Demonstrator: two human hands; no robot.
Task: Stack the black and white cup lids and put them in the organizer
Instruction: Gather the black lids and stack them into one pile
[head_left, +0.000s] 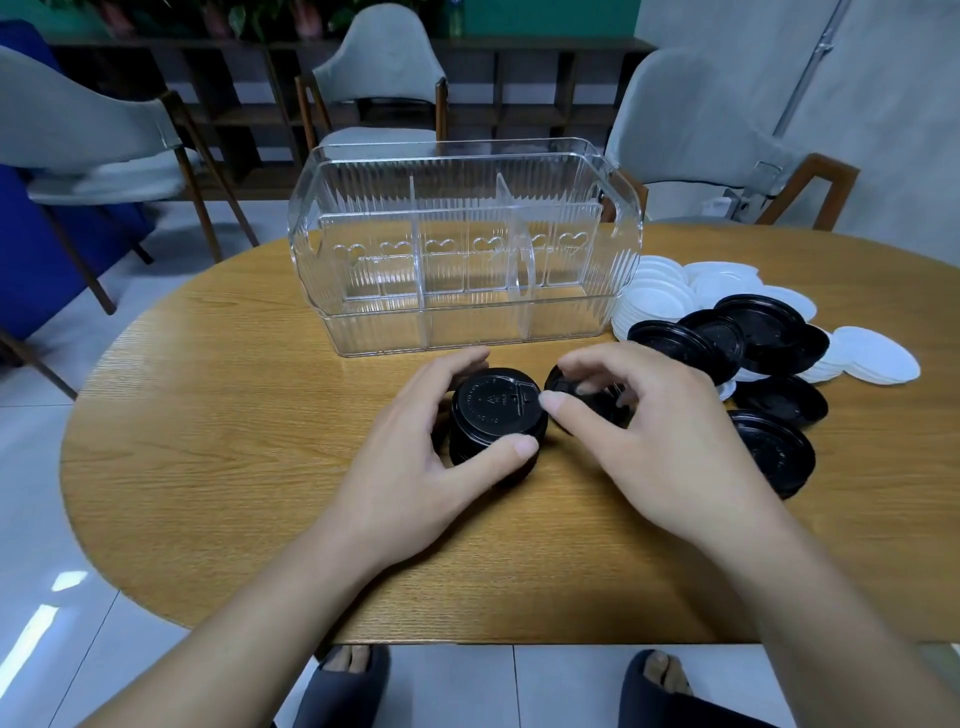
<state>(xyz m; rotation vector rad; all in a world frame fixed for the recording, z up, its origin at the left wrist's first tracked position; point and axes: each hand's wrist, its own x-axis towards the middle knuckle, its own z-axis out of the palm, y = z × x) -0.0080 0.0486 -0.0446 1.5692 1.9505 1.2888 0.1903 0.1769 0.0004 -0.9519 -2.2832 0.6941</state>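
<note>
Round wooden table (208, 467) under my work. Three grey chairs (382, 67) stood beyond it, dark shelving (519, 93) behind. My dark slippers (343, 686) showed below.

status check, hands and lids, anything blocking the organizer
Left hand grips black lid stack. Right hand pinches one black lid beside it. Organizer holds no lids, path clear.
</note>
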